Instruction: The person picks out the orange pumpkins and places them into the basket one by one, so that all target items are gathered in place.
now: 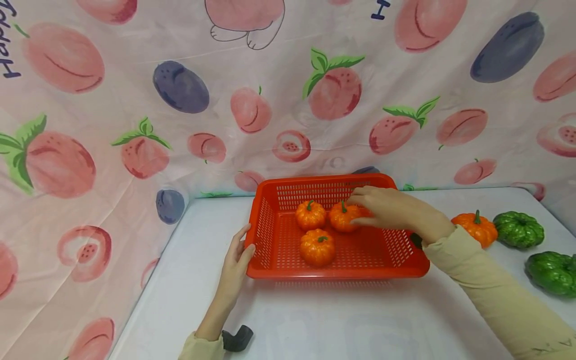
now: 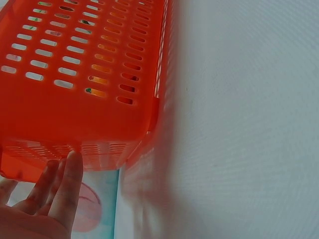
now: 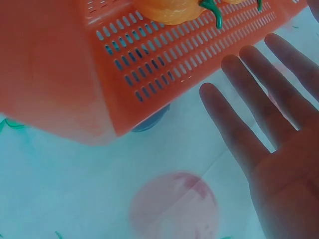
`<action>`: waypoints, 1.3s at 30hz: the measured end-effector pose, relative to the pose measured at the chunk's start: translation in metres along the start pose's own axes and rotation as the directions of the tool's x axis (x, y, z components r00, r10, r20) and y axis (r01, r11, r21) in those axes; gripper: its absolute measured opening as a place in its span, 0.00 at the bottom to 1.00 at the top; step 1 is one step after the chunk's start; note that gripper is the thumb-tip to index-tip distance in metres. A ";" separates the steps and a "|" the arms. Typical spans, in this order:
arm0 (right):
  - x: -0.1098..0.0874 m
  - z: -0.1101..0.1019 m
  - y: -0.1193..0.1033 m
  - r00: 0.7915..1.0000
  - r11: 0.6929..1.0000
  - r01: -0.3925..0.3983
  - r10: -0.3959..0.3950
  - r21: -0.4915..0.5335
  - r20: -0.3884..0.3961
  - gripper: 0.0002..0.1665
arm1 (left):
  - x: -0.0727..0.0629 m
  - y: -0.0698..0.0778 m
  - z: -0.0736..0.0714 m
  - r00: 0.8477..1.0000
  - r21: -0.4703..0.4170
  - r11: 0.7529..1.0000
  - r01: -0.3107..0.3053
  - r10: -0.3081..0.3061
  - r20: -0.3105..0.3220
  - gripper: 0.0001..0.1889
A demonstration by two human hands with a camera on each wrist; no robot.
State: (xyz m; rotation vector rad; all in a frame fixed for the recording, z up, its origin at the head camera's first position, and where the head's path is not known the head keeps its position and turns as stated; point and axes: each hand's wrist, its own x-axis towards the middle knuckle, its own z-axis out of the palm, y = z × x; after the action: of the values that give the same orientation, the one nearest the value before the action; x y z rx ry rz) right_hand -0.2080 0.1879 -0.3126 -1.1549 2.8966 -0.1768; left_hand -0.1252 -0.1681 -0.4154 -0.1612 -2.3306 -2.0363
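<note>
A red plastic basket (image 1: 337, 274) with slotted walls stands on the white table and holds several small orange toy pumpkins, among them a front one (image 1: 317, 248) and a back-left one (image 1: 310, 216). My right hand (image 1: 382, 206) reaches into the basket from the right. Its fingertips are right at the back-right pumpkin (image 1: 343, 218), and in the right wrist view the fingers (image 3: 249, 84) are straight and spread, with nothing between them. On the left, my left hand (image 1: 236, 255) touches the basket's end wall with straight fingers (image 2: 70, 184), thumb near the rim.
To the right of the basket lie another orange pumpkin (image 1: 477, 230), a green pumpkin (image 1: 518, 230) and a green pepper-like vegetable (image 1: 552, 272). A black curved object (image 1: 238, 339) is beside the left sleeve. Fruit-printed cloth (image 1: 288, 90) hangs behind the table.
</note>
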 end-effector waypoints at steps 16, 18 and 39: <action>-0.016 -0.005 0.012 0.999 0.998 -0.048 0.049 0.029 -0.012 0.29 | 0.000 -0.001 0.000 1.000 0.018 1.000 -0.006 0.006 -0.010 0.27; -0.018 -0.005 0.014 0.999 0.999 -0.042 0.043 0.025 -0.023 0.29 | 0.000 -0.001 0.000 1.000 0.019 1.000 -0.004 0.004 -0.012 0.27; -0.038 -0.001 0.029 0.993 0.992 -0.091 0.097 0.086 -0.073 0.25 | 0.000 0.000 0.000 1.000 -0.001 1.000 -0.008 0.008 -0.004 0.27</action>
State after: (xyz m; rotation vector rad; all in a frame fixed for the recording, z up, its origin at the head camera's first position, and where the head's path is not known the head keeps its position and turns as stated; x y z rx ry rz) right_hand -0.2005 0.2352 -0.3159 -1.0187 2.9708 -0.3424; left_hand -0.1249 -0.1680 -0.4157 -0.1657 -2.3228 -2.0327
